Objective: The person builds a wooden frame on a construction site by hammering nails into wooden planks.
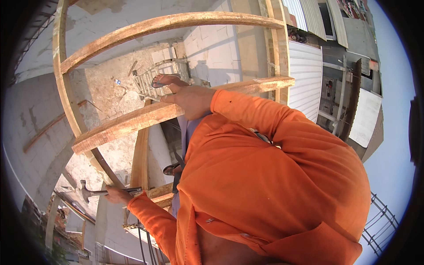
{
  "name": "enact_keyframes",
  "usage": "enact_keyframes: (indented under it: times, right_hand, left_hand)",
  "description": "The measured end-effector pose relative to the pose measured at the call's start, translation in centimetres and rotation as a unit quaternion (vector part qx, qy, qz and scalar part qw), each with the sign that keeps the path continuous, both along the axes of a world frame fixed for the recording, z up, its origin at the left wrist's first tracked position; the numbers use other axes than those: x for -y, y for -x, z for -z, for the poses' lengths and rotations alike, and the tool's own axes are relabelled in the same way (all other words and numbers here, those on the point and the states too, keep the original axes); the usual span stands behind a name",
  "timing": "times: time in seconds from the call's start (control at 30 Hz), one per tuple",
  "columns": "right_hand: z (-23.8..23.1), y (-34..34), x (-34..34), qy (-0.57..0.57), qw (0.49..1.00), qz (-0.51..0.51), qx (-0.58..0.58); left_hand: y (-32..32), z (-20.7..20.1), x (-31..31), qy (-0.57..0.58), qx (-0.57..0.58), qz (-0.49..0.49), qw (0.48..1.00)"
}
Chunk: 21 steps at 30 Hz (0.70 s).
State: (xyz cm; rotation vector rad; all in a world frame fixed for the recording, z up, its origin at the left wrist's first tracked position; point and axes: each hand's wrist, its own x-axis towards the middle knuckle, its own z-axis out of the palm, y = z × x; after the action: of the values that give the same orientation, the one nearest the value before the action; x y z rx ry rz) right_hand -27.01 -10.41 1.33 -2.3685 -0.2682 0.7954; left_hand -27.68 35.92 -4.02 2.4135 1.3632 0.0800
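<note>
1 hammer (96, 193) lies in left grip (116, 194), 1 beam (128, 124) under right grip (194, 100).

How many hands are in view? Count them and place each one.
2. The left hand grips the hammer at the lower left; the right hand is on the wooden beam, above the middle. Neither is fully hidden, though some fingers are.

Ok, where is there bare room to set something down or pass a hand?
A hand could likely pass between the upper crossbar and lower crossbar, beside the side beam. For setting down, the lower crossbar is bare but narrow between the right hand and side beam. It is crowded where the left hand holds the hammer near the side beam's lower end.
</note>
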Motion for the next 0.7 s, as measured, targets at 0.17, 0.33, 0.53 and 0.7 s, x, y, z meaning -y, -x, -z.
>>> enact_keyframes:
  times: [0.17, 0.33, 0.53, 0.7]
  right_hand:
    - [-2.1, -1.6, 0.7, 0.007, 0.994, -0.032, -0.105]
    - [-0.4, -0.3, 1.3, -0.009, 0.989, -0.027, -0.145]
    - [-2.7, -0.4, -1.1, -0.005, 0.980, -0.030, -0.194]
    - [-4.2, 0.1, -2.0, 0.020, 0.978, -0.016, -0.206]
  left_hand:
    - [1.7, 3.1, -4.2, -0.098, -0.077, 0.079, 0.989]
    - [-0.2, 1.3, -1.9, -0.054, -0.009, -0.039, 0.998]
    - [0.0, 0.4, -1.3, -0.022, 0.013, -0.061, 0.998]
    - [0.4, -0.1, -0.6, -0.021, 0.024, -0.057, 0.998]
